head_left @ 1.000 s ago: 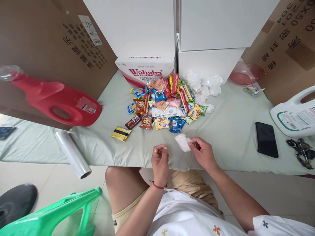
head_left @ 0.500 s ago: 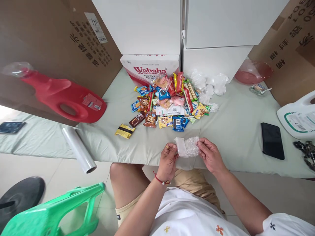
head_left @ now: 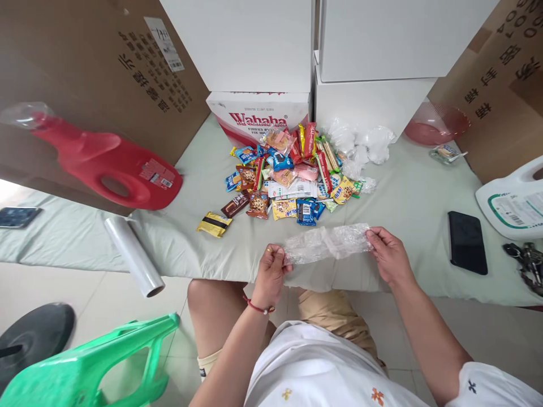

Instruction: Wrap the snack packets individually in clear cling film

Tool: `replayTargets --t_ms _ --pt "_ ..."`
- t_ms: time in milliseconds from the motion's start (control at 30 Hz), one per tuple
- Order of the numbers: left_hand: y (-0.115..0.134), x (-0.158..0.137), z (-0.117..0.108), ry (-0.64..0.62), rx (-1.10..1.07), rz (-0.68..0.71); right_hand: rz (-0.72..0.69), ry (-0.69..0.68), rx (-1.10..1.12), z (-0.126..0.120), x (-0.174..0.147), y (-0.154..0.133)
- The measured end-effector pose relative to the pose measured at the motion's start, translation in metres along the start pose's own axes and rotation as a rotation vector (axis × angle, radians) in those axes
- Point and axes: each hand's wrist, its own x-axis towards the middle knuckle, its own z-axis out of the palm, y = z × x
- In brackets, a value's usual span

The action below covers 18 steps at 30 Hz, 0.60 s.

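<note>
Plastic film (head_left: 314,244) nearside of the snack pile (head_left: 292,189); left hand (head_left: 270,272) and right hand (head_left: 390,255) pinch opposite ends, apparently for tautness.

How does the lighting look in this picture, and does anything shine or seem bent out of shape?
Head view: bright, fairly even light with soft shadows; head view: pale glints on the clear plastic and a sheen along the silvery roll; head view, left side: the green stool and red bottle seem stretched, perhaps by a wide lens.

Single head-worn view, forward and down over left hand (head_left: 270,270), right hand (head_left: 389,255) and table (head_left: 407,198)
</note>
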Motion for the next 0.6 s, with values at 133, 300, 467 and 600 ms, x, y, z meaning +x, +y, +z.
replayTargets --t_ms 133,300,467,600 --pt "0.004 0.006 -0.021 0.074 0.206 0.059 -0.029 0.021 -0.119 -0.016 0.009 0.003" --pt "0.009 0.006 -0.037 0.033 0.349 0.051 -0.037 -0.014 -0.206 -0.025 0.012 0.009" --pt "0.008 0.008 -0.039 0.056 0.351 0.038 -0.056 -0.046 -0.283 -0.030 0.010 0.015" --pt "0.007 0.007 -0.036 0.212 0.343 0.101 -0.123 -0.068 -0.385 -0.030 0.004 0.015"
